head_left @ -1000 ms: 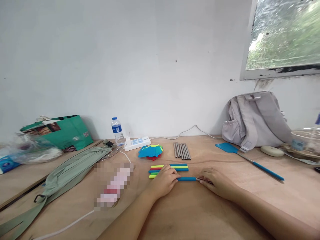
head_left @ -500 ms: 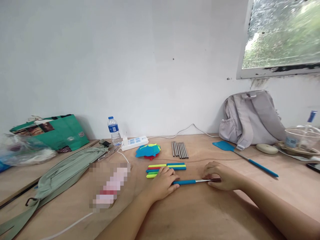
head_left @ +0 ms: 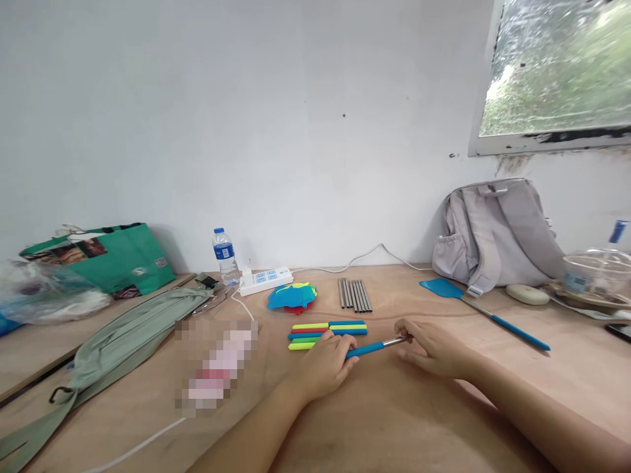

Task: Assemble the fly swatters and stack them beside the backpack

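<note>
Left hand (head_left: pixel 323 364) was closed around the blue grip of a telescopic rod (head_left: pixel 374 347) held low over the wooden table (head_left: pixel 394 420), right hand (head_left: pixel 434 348) pinched its bare metal end, just in front of the stacked coloured handles (head_left: pixel 325 332), metal tubes (head_left: pixel 353 295) farther back.

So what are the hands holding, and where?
One rod: the left hand grips its blue handle end, and the right hand pinches the bare metal end with its fingers.
</note>
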Motion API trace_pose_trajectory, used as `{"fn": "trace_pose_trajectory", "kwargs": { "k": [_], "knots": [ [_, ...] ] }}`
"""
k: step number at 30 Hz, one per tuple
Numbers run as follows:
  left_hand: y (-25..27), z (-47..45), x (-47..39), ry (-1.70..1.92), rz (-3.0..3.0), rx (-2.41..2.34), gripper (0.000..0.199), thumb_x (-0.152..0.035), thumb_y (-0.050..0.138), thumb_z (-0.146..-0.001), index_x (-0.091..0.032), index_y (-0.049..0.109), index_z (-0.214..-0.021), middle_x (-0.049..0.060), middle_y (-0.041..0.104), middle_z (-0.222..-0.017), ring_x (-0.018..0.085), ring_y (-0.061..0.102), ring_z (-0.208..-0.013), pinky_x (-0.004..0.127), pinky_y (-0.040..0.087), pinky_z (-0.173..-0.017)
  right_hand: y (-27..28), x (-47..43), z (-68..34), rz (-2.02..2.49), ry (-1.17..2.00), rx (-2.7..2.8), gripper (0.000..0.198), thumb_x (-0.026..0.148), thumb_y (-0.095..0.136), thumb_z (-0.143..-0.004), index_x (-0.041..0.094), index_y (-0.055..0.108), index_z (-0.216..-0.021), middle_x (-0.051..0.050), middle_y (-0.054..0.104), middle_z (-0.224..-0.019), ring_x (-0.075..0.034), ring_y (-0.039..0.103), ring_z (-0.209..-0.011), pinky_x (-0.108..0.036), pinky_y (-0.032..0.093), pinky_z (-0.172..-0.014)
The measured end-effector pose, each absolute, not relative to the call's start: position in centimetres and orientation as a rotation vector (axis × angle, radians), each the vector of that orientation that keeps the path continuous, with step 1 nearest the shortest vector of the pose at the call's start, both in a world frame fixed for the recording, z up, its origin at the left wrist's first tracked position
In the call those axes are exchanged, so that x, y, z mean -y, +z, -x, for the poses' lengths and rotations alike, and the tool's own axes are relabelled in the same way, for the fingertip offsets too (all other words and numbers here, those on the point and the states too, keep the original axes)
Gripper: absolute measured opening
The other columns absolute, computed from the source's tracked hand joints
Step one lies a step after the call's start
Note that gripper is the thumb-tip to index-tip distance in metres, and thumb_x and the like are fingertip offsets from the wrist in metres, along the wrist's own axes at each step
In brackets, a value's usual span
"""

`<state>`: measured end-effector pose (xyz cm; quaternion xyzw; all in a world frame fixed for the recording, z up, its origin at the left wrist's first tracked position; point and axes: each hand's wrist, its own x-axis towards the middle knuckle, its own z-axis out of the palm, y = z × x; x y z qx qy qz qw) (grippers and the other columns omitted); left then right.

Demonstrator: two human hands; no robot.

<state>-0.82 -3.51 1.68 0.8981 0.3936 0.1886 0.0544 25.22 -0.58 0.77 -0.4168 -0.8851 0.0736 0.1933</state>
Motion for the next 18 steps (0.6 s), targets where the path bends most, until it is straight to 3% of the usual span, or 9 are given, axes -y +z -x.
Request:
{"fn": "trace_pose_trajectory", "kwargs": {
  "k": [5, 18],
  "knots": [
    [2.0, 0.5, 4.0, 0.482, -2.706, -1.173, 0.020, -0.027, 0.037, -0.085, -0.019, 0.047, -0.101, 0.004, 0.057, -0.100, 0.019, 0.050, -0.090, 0.031, 0.037, -0.079, 0.0, 1.3, -23.7, 1.151, 0.042, 2.391, 0.023, 0.014, 0.046, -0.064, 0.022, 0.041, -0.085, -0.002, 0.057, -0.076, -0.016, 0.052, -0.067, -0.026, 0.034, -0.059],
    [2.2, -0.1, 5.1, 0.351, -2.604, -1.225, 0.025, -0.033, 0.030, -0.086, -0.020, 0.046, -0.102, 0.005, 0.059, -0.090, 0.017, 0.055, -0.076, 0.024, 0.039, -0.061, -1.2, 2.0, -21.7, 1.232, -0.077, 2.238, 0.028, 0.009, 0.041, -0.052, 0.022, 0.032, -0.074, 0.004, 0.048, -0.063, -0.011, 0.040, -0.050, -0.022, 0.022, -0.048]
  ]
}}
